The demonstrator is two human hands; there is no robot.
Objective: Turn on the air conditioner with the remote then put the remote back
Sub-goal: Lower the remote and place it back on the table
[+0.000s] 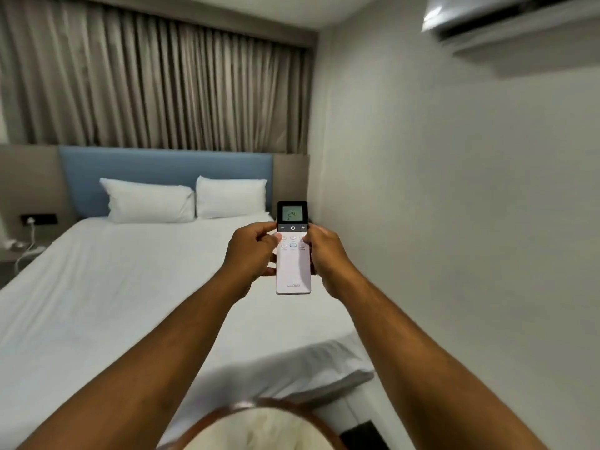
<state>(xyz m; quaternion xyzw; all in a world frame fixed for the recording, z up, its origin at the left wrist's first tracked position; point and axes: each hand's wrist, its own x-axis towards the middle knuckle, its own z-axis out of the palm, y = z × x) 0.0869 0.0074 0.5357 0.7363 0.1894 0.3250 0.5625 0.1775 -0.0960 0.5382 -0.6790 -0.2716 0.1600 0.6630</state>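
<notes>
A slim white remote (293,271) with a black top and a lit screen reading 24 is held upright at arm's length over the bed. My left hand (251,251) grips its left side, thumb resting on the upper buttons. My right hand (324,253) clasps its right edge. High on the right wall hangs the white air conditioner (506,17), its flap showing a dark gap; part of it is cut off by the frame's top edge.
A white bed (97,287) with two pillows (149,199) and a blue headboard fills the room's left. Grey curtains hang behind it. A socket panel with a plugged cable (32,220) sits at the left bedside. The plain wall (454,206) is close on the right.
</notes>
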